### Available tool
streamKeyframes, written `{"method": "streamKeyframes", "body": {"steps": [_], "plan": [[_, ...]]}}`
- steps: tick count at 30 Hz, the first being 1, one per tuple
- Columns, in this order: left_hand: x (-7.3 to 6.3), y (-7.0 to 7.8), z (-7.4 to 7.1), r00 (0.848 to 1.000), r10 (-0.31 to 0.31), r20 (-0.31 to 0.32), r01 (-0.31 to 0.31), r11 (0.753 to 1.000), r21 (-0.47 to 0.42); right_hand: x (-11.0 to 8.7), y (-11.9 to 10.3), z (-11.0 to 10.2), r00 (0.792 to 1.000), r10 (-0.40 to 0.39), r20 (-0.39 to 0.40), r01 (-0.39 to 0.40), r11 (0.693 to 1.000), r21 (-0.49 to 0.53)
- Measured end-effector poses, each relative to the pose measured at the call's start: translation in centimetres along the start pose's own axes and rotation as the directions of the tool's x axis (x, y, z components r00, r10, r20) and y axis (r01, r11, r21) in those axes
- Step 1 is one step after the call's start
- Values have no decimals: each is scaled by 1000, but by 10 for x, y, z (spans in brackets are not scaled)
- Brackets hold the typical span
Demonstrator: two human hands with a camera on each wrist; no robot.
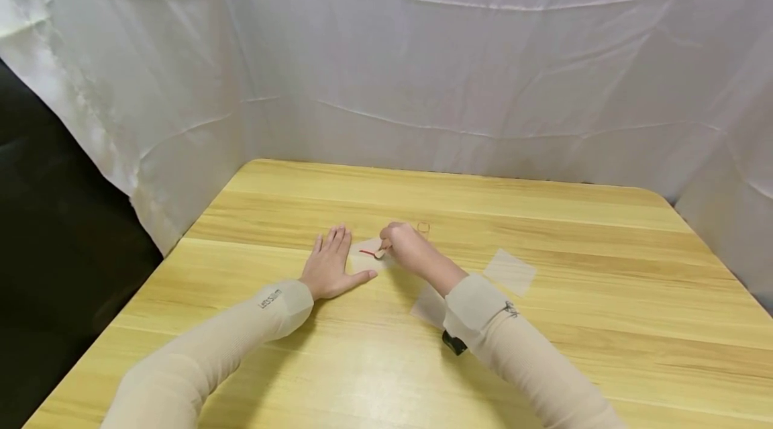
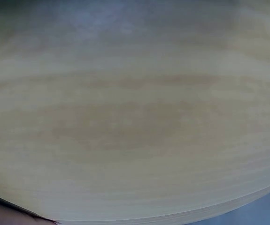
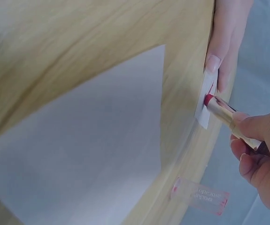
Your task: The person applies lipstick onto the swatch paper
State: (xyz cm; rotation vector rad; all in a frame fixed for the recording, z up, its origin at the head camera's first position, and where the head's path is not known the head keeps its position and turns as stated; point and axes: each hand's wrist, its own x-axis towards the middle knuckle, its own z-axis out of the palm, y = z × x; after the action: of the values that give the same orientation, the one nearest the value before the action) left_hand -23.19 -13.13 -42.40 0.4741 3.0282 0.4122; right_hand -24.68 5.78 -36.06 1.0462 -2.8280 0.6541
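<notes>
My right hand pinches a lipstick with a gold-toned tube between thumb and fingers. Its red tip meets a small white paper, where a short red line shows. Flat on the table lies my left hand, fingers straight and spread, at the paper's left edge. In the right wrist view, the left thumb rests at the end of that paper. A clear lipstick cap with pinkish edges stands just beyond the right hand.
Another white paper lies to the right on the wooden table. A further paper is partly covered by the right forearm, with a black device under the wrist. Pale curtains hang around the table's back and sides.
</notes>
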Motion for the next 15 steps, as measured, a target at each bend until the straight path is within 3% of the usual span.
{"method": "streamKeyframes", "body": {"steps": [15], "plan": [[1,-3,2,1000,2,-4,-2,1000,1,-10,0,-5,999,-47,16,47,999,-25]]}}
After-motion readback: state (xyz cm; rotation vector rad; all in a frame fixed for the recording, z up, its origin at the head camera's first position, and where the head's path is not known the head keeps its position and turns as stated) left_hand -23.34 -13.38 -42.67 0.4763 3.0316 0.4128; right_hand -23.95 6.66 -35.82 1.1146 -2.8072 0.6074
